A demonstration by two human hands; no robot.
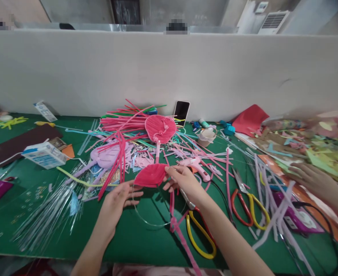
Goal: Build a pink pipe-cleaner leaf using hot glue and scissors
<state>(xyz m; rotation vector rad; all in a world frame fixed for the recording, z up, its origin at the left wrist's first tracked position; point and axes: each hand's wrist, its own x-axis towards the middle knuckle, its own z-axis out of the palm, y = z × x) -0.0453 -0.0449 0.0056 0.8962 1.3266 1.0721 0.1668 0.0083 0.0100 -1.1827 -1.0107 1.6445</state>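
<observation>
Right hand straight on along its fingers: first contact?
The red piece, already at the right hand's fingertips, which seem to pinch its near end. What comes next past it is unclear; depth is hard to judge.

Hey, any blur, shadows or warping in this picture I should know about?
In the head view, the paper scraps at far right look smeared; in the head view, soft shadow darkens the green tabletop below the held red panel; in the head view, the sides look stretched, probably by a wide lens.
</observation>
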